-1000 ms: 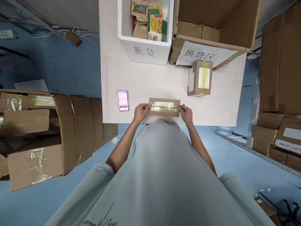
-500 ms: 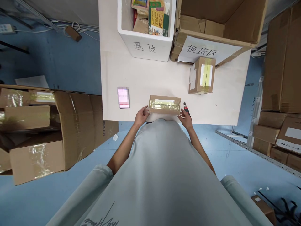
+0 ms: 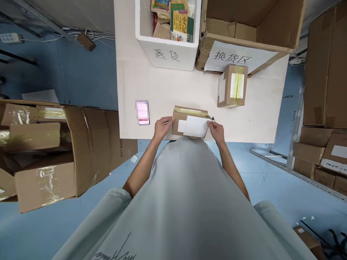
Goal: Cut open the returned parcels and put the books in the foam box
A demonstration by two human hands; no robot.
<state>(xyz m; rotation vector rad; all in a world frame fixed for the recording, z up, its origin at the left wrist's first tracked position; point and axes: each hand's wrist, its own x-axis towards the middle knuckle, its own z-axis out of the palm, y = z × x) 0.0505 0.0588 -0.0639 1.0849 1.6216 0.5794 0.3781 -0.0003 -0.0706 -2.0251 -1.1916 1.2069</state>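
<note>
- Small cardboard box [image 3: 189, 113] turned over between the hands: the broad tape-covered face no longer points up, a face with a large white label [image 3: 197, 126] and a smaller one [image 3: 181, 126] now does.
- Yellowish tape [image 3: 192, 110] now runs along the far side.
- Left hand [image 3: 163, 127], right hand [image 3: 217, 130]: loose beside the ends half a second ago, now gripping them.
- Cutter [image 3: 213, 118]: now mostly hidden by right hand, tip showing.

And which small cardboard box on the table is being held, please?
The nearer box, between left hand and right hand; the farther box stands apart, untouched.
</note>
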